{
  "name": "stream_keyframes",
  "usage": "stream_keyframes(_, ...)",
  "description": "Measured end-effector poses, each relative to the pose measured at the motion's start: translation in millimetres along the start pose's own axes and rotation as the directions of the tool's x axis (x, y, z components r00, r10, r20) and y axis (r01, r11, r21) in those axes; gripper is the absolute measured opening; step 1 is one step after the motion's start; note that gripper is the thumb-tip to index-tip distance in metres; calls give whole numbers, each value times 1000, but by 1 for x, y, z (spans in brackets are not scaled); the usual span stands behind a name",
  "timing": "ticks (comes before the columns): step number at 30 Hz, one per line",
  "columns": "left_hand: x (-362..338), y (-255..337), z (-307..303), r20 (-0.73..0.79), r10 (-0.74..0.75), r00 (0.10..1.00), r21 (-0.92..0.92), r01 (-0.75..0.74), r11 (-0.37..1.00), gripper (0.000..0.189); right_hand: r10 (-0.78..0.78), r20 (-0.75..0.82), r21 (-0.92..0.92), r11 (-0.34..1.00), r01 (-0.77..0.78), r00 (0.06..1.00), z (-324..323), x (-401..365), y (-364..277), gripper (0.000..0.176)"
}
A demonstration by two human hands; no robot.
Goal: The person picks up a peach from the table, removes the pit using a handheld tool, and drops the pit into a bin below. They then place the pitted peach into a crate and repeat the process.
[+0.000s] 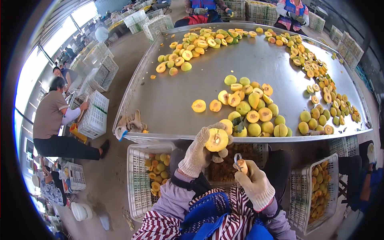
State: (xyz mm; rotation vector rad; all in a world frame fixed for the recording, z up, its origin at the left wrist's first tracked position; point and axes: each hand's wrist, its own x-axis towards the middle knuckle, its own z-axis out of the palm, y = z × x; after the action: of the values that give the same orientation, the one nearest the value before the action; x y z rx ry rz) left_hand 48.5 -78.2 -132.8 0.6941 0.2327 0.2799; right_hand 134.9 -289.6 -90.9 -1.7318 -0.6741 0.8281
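My left hand (197, 155), in a pale knit glove, is closed around a halved yellow peach (217, 140) with its cut face turned up toward me. Another peach (226, 125) shows just behind those fingers at the table edge. Lower and to the right, my gloved right hand (256, 186) grips a pitting knife (241, 163) with a curved metal loop and a stubby wooden handle. The loop points up, apart from the fruit. Beyond both hands, a pile of whole and halved peaches (254, 112) lies on the metal table (176, 100).
Below the table a crate of brownish scraps (236, 160) sits between my knees. White crates of peaches flank me, one left (138, 184) and one right (302, 200). Crumpled gloves (134, 122) rest on the table's left corner. Other people work around the table and at left.
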Motion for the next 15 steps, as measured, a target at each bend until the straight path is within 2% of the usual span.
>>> stream_keyframes(1,-4,-3,5,-9,-5,1000,-4,5,1000,66,10,5,2,1000,-10,1000,1,-1,-4,31)
stream_keyframes(3,-10,-12,19,-126,127,984,271,-90,959,70,-34,16,-86,996,35,999,3,-4,-9,30)
stream_keyframes(4,-15,-13,33,-148,172,974,314,-118,942,74,-136,-24,-169,977,130,990,3,-6,-17,29)
stream_keyframes(5,-19,-13,39,-149,160,976,312,-107,944,74,-127,-30,-166,979,120,992,4,-6,-16,29)
stream_keyframes(8,-26,-19,44,-82,114,990,324,-82,942,68,-275,-85,-255,935,246,958,4,-8,-14,27)
stream_keyframes(9,-26,-20,46,-82,107,991,322,-75,944,68,-269,-89,-255,937,239,959,4,-8,-13,27)
stream_keyframes(11,-28,-20,49,18,97,995,417,-95,904,69,-336,-114,-322,903,286,935,2,-9,-9,26)
stream_keyframes(15,-29,-29,55,22,112,993,480,-109,871,68,-372,-113,-418,859,296,921,0,-11,-6,26)
